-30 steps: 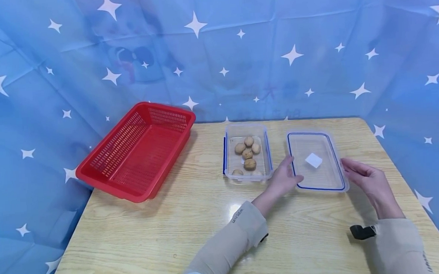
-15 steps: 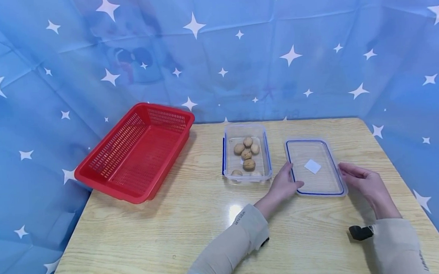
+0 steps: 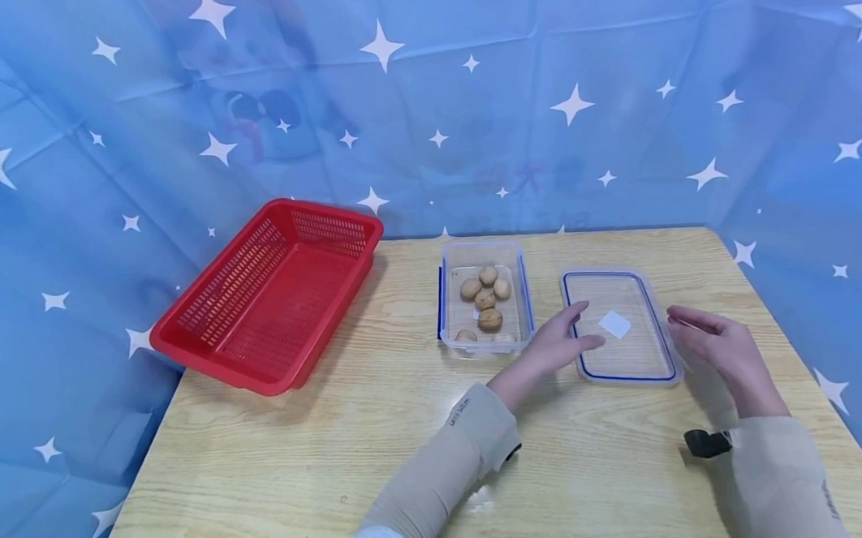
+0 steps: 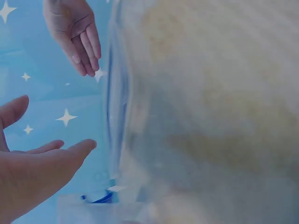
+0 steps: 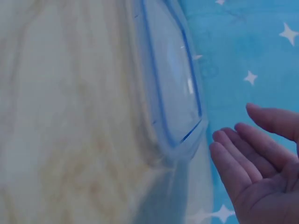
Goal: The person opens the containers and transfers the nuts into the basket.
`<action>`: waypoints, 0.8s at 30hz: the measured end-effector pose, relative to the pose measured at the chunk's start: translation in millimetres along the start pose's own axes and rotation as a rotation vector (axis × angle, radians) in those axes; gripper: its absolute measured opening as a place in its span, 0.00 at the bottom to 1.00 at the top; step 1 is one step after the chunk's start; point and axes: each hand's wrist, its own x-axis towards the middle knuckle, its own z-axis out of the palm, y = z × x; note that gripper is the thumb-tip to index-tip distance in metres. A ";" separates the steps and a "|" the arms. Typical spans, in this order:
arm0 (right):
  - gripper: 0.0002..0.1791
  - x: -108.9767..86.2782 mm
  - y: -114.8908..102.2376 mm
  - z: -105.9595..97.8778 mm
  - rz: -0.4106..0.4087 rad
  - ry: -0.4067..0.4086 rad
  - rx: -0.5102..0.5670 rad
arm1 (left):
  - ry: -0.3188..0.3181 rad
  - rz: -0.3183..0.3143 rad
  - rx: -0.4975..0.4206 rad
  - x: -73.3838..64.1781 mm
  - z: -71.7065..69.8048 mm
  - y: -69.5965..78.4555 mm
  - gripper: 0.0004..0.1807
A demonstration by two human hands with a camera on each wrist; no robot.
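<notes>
1. Left hand (image 3: 550,346): fingers extended, thumb spread away from them, gripping nothing. From the head view, the thumb and a fingertip overlap the lid's left edge; the left wrist view suggests a gap, so contact is uncertain.
2. Right hand (image 3: 728,355): fingers nearly straight and together, also holding nothing, just beside the lid's right edge. The right wrist view shows it apart.
3. The clear, blue-edged lid (image 3: 629,352) lies on the tabletop (image 3: 354,468) between the hands, to the left hand's right and the right hand's left. Its long axis runs away from the person, near end slightly rightward. The left hand seems marginally nearer.
4. Left of the lid, a clear container (image 3: 485,254) holds walnuts (image 3: 486,298); farther left is a red basket (image 3: 338,306).
5. A white square label (image 3: 614,324) on the lid shows no readable text. Small lettering (image 3: 459,411) on the left cuff possibly begins "Let's"; the right sleeve's (image 3: 778,478) is illegible. Faint characters on the starry backdrop (image 3: 428,82) are too pale to read.
</notes>
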 end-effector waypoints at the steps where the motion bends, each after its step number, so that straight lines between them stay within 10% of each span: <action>1: 0.34 1.0 -2.1 0.6 -0.014 0.005 -0.001 | -0.015 0.011 -0.014 0.3 -2.7 2.9 0.36; 14: 0.31 12.2 -48.1 32.2 -0.163 -0.035 0.191 | -0.064 0.145 -0.038 7.8 -62.8 41.7 0.36; 24: 0.34 17.0 -72.7 62.4 -0.202 -0.062 -0.045 | 0.019 0.181 0.007 3.4 -123.4 47.5 0.35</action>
